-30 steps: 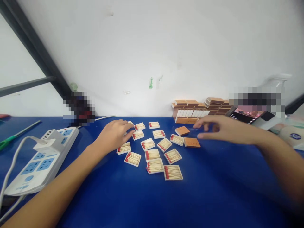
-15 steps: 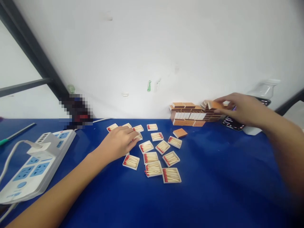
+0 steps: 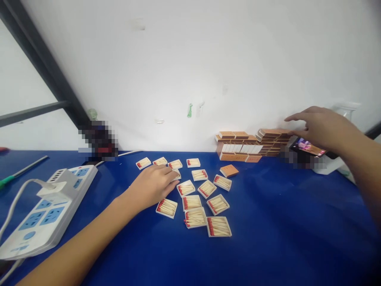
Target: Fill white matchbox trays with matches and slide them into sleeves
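Several open white trays of red-tipped matches point(image 3: 204, 198) lie spread on the blue table point(image 3: 268, 238). My left hand point(image 3: 154, 184) rests palm down on the left side of the spread, fingers curled over one tray point(image 3: 177, 173). My right hand point(image 3: 320, 125) hovers with fingers apart just right of and above a stack of orange matchbox sleeves point(image 3: 253, 143) against the wall, holding nothing. A single orange sleeve point(image 3: 229, 171) lies flat beside the trays.
A white power strip point(image 3: 50, 206) with a plugged-in adapter and cable sits at the left. A phone point(image 3: 309, 147) with a lit screen leans near the right edge. A green-handled tool point(image 3: 18, 172) lies at the far left. A white wall stands behind.
My right hand took an orange sleeve from beside the trays, carried it to the stack by the wall, and has let it go there. My left hand slid slightly right over the trays.
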{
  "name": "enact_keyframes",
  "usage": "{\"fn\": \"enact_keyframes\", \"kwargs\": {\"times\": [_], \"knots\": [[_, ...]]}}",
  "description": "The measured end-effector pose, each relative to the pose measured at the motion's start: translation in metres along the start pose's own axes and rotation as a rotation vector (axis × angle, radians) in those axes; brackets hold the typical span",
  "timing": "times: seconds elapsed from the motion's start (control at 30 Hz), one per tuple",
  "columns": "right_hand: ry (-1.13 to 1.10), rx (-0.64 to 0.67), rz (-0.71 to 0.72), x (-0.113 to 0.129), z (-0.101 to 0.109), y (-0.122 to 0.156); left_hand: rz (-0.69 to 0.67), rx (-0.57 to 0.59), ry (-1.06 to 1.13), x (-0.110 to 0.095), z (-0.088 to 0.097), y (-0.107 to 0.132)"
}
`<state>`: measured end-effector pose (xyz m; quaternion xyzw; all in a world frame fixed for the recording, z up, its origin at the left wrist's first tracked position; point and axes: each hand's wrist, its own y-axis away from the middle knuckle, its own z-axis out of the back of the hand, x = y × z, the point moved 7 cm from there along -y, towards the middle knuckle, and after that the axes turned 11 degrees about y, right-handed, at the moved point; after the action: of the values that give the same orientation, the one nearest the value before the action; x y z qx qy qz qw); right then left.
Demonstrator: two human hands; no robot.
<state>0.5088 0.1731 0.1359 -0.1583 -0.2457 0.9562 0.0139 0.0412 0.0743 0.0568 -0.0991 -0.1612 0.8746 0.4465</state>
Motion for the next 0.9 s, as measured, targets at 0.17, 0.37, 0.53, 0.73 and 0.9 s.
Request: {"fn": "enact_keyframes", "kwargs": {"times": [0.17,0.37,0.53,0.73,0.9], "knots": [[-0.425,0.188,0.037,0.066,0.018,0.042,-0.019,-0.017,-0.033,-0.003,0.003,0.0],[-0.681,0.415,0.529,0.187,0.016,0.08,-0.028,-0.018,-0.017,-0.005,0.003,0.0],[-0.638,0.45,0.482,0.194,0.011,0.08,-0.023,-0.018,-0.024,-0.006,0.004,0.0],[-0.47,0.188,0.171,0.105,0.04,0.037,-0.031,0.003,-0.031,-0.006,0.003,0.0],[-0.296,0.099,-0.005,0.042,0.032,0.007,-0.013,-0.008,-0.032,-0.004,0.005,0.0]]}}
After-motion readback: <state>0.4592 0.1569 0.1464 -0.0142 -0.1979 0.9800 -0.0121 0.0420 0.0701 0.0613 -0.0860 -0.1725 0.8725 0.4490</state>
